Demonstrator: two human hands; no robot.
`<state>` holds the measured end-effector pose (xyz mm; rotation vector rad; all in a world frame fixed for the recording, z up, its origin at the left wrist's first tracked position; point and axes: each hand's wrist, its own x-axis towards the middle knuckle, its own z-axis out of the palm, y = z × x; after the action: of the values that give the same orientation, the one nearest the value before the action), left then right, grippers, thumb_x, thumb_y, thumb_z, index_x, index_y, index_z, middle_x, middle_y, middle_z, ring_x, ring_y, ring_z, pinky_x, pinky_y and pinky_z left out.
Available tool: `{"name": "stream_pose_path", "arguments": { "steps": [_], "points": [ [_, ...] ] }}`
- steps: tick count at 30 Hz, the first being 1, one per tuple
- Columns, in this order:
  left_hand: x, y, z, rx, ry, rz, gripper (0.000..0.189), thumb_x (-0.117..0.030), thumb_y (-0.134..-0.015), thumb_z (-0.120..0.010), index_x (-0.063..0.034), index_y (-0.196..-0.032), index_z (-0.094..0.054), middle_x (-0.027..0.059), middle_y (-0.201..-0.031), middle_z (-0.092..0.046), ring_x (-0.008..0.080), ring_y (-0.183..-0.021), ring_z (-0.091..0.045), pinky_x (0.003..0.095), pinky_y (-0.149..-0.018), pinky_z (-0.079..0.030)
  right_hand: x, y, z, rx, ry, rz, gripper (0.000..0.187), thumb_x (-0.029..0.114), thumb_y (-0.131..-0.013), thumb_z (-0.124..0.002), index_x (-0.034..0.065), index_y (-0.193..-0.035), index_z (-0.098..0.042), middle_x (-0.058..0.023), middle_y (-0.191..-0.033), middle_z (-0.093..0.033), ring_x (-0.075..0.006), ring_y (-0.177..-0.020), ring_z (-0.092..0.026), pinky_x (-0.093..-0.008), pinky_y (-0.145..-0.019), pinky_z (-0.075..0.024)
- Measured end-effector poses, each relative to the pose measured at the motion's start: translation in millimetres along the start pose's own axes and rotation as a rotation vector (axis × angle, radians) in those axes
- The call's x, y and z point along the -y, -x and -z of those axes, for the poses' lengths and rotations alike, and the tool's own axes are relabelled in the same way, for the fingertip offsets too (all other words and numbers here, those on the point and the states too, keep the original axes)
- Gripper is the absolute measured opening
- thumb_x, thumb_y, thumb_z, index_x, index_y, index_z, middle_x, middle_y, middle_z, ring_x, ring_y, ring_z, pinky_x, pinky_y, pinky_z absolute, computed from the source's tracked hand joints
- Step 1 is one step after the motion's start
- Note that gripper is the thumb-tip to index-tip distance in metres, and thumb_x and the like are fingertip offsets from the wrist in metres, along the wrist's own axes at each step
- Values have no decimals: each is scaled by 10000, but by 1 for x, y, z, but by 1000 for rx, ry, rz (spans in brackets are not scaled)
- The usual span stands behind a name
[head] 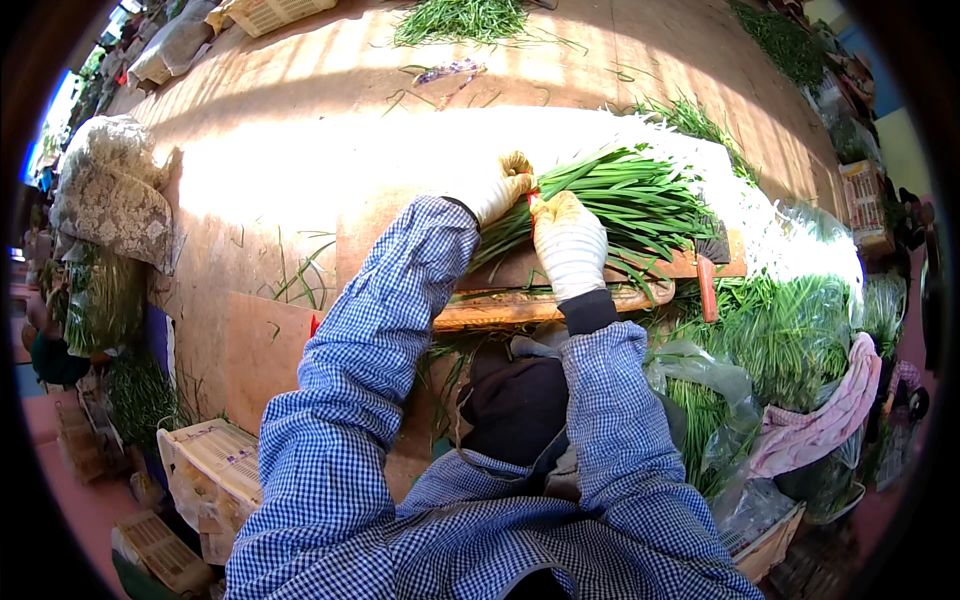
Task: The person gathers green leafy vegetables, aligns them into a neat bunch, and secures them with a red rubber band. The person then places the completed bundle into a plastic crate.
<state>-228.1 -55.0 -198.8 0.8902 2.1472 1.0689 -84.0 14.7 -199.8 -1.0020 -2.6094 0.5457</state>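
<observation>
A bundle of long green leafy stalks, likely garlic chives [622, 195], lies across a wooden board [495, 280] in front of me. A narrow red strip [532, 201] crosses the bundle between my hands. My left hand [504, 189], in a yellowed white work glove, pinches the strip's upper part on the far side. Gloved the same way, my right hand [574, 244] grips the strip lower down and rests against the leaves. The fingertips partly hide the strip. A knife with an orange-red handle [706, 289] lies right of the bundle, its dark blade partly under the leaves.
Loose chives in clear plastic [787, 337] are heaped at my right, beside a pink cloth [817, 409]. A plastic crate [214, 457] stands at lower left. Another chive pile [461, 21] lies at the table's far side. Patterned cloth [112, 191] covers something at left. Strong sunlight washes out the tabletop's middle.
</observation>
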Motion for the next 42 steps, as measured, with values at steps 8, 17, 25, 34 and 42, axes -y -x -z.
{"name": "stream_pose_path", "arguments": {
  "steps": [8, 17, 25, 34, 42],
  "points": [
    [17, -4, -14, -148, -152, -61, 238, -250, -914, -709, -55, -1049, -721, 144, -950, -741, 239, -899, -676, 373, -838, -521, 2, 5, -16, 32, -159, -61, 275, 321, -927, -614, 49, -930, -650, -218, -849, -686, -426, -806, -664, -513, -738, -535],
    [31, 64, -22, -556, 712, 116, 98, -73, -923, -636, -2, -873, -681, 24, -766, -643, 110, -713, -551, 272, -685, -470, 20, -20, 25, 269, -95, 473, 213, 279, -909, -615, 70, -900, -658, -175, -809, -680, -383, -781, -673, -468, -692, -541],
    [-4, 69, -19, -400, -579, -398, 115, -92, -738, -734, -116, -838, -683, 51, -1051, -706, 280, -1121, -616, 491, -1018, -422, -1, -6, 44, 360, 90, 354, 199, 245, -857, -617, 60, -881, -685, -183, -836, -709, -371, -816, -700, -473, -732, -553],
    [-34, 6, -19, -31, -723, -713, 69, -111, -785, -696, -150, -822, -653, 29, -759, -653, 264, -892, -673, 534, -1122, -370, -33, -13, 60, 277, 166, 249, 179, 244, -854, -637, 76, -884, -692, -173, -822, -714, -359, -820, -709, -467, -727, -562],
    [-57, 4, -41, -256, -829, -648, 89, -189, -807, -665, -130, -857, -708, 76, -929, -698, 305, -1049, -629, 541, -1096, -364, -38, -20, 73, 161, 296, 333, 105, 140, -829, -625, 72, -868, -694, -160, -770, -712, -349, -720, -716, -452, -627, -564]
  ]
}}
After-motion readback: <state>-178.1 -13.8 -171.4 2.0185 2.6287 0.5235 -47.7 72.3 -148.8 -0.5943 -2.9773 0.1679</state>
